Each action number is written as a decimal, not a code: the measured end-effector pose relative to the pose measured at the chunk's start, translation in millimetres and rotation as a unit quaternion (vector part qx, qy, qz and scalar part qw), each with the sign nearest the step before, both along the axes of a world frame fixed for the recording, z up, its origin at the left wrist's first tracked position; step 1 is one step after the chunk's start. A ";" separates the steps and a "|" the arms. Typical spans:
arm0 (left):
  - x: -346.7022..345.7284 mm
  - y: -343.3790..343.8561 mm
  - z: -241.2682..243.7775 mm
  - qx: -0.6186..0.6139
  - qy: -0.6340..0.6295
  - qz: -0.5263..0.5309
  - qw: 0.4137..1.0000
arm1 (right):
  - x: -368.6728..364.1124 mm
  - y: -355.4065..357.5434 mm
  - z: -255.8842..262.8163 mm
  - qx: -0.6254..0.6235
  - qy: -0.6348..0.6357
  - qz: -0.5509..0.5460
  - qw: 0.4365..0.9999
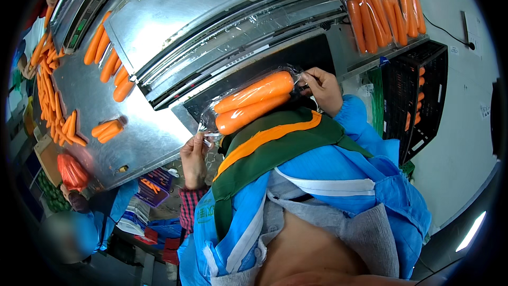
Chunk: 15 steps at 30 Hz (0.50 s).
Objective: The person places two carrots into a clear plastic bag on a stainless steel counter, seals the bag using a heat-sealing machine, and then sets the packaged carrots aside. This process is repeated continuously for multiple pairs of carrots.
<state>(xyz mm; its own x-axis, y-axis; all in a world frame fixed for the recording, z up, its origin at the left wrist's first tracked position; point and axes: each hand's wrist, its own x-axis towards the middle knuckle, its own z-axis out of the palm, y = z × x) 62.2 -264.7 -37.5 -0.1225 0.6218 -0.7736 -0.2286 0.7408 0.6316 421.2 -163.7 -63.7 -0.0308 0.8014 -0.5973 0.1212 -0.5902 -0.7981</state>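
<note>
Two large carrots (254,101) lie side by side in clear plastic film, held up close to my apron at the near edge of the wrapping machine. My left hand (195,155) pinches the gathered end of the film at the pack's left. At its right end, the fingers of my right hand (323,87) grip the other bunched end of film. Behind the pack is the dark plate (313,53) of the film wrapping machine (238,31), with clear film lying over its rollers.
Wrapped carrot packs (369,24) lie at the upper right, above black crates (430,99). Loose carrots (49,95), a digital scale (81,12) and a red plastic bag (72,171) are on the left of the steel table (147,143). Co-workers are at the left.
</note>
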 end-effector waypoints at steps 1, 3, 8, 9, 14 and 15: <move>2.1 -8.0 -3.4 0.013 0.003 0.041 0.999 | -2.2 -2.5 -0.2 0.018 -0.018 -0.014 1.000; 20.0 -11.7 -14.1 0.007 0.120 0.099 0.988 | -7.7 -2.4 2.2 0.055 -0.053 -0.037 0.996; 2.7 -9.1 -7.8 0.053 0.085 0.221 0.970 | -8.7 1.3 14.4 0.047 -0.044 -0.118 0.991; -4.1 -20.5 -10.8 0.027 0.088 0.217 0.972 | -1.8 -3.9 14.8 0.015 -0.047 -0.084 0.995; 17.2 -65.0 -47.2 -0.155 0.034 0.049 0.986 | 38.5 -55.1 -39.3 -0.140 -0.067 0.133 0.979; 27.6 -69.0 -62.5 -0.096 0.009 0.039 0.995 | 36.7 -62.4 -48.9 -0.154 -0.077 0.200 0.964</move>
<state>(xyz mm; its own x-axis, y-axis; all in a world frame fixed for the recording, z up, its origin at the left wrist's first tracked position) 89.9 -333.7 -100.0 -0.1804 0.4500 -0.8746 -0.2801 0.8289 0.4843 457.9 -226.0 -112.6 -0.1928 0.5271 -0.8277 0.4923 -0.6777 -0.5463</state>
